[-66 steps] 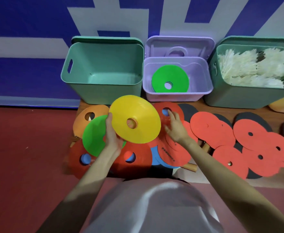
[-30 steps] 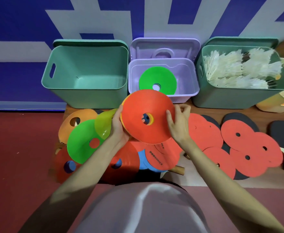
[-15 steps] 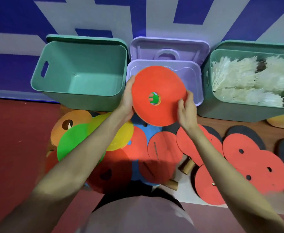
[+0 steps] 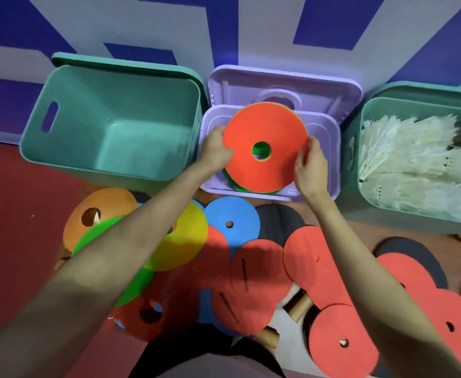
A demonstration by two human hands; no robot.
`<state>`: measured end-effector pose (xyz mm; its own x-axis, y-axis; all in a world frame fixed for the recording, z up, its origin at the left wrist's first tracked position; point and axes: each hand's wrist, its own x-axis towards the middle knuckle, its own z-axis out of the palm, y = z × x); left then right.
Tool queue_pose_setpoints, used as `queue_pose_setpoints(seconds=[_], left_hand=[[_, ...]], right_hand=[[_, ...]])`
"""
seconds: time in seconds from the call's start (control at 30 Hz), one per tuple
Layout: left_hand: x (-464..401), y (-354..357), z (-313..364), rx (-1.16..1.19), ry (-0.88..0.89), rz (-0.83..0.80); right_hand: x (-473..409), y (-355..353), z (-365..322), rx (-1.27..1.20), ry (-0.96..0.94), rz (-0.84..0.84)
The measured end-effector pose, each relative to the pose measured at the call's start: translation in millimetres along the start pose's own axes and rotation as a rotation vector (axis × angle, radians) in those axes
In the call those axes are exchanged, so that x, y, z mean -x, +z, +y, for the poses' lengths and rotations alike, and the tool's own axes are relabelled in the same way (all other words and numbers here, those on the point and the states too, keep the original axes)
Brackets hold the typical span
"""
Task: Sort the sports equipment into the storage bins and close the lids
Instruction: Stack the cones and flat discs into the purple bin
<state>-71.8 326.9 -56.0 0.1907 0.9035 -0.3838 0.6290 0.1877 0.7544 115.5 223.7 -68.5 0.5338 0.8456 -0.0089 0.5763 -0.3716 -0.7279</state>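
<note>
Head view. Both hands hold a red disc cone (image 4: 265, 151) over the open lilac bin (image 4: 333, 159), middle of three bins against a blue-and-white wall. Left hand (image 4: 215, 151) grips the cone's left edge, fingers curled under the rim. Right hand (image 4: 310, 167) holds the right edge, fingers bent round it. A thin yellow edge shows along the red cone's top rim; whether that is a second cone stacked beneath, cannot tell. A green cone (image 4: 251, 190) lies in the bin below, seen through the red cone's centre hole and at its lower edge. The lilac lid (image 4: 284, 85) stands propped behind the bin.

Left: teal bin (image 4: 109, 126), open, nothing visible inside. Right: second teal bin (image 4: 382, 211), filled with white shuttlecocks (image 4: 415, 162).

On the floor in front: orange cone (image 4: 101, 211), green floor cone (image 4: 98, 233), yellow cone (image 4: 188, 241), all overlapping beneath the left forearm. Beside them a blue paddle (image 4: 232, 222) and several red paddles (image 4: 259, 279) with wooden handles, overlapping, spread rightward; dark paddle faces among them.
</note>
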Motion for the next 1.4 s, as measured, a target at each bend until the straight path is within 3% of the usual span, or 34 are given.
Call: queue_pose_setpoints(seconds=[0.3, 0.4, 0.53, 0.7, 0.9, 1.1, 1.2, 1.4], left_hand=[[5.1, 2.9, -2.8, -0.131, -0.052, -0.121], [13.4, -1.7, -4.3, -0.143, -0.033, -0.148], [35.0, -12.3, -6.3, -0.123, 0.086, -0.102], [77.2, -38.7, -30.1, -0.055, 0.37, -0.044], [129.4, -71.0, -76.8, 0.071, 0.372, -0.079], [151.8, -120.2, -148.2, -0.073, 0.366, 0.045], [155.8, -142.4, -179.5, -0.161, 0.364, 0.074], [161.2, -169.7, -215.1, -0.195, 0.38, 0.01]], right_hand=[[-5.6, 20.5, 16.4, 0.216, 0.131, -0.33], [2.5, 21.7, 10.3, 0.271, 0.153, -0.319], [27.2, 21.7, -10.5, 0.375, 0.045, -0.193], [80.9, 19.6, -50.8, 0.081, -0.23, -0.125], [156.6, 39.0, -71.4, 0.065, -0.311, -0.232], [214.8, 81.4, -88.0, 0.295, -0.445, -0.538], [233.5, 109.1, -101.6, 0.412, -0.532, -0.558], [247.6, 148.9, -116.3, 0.624, -0.436, -0.529]])
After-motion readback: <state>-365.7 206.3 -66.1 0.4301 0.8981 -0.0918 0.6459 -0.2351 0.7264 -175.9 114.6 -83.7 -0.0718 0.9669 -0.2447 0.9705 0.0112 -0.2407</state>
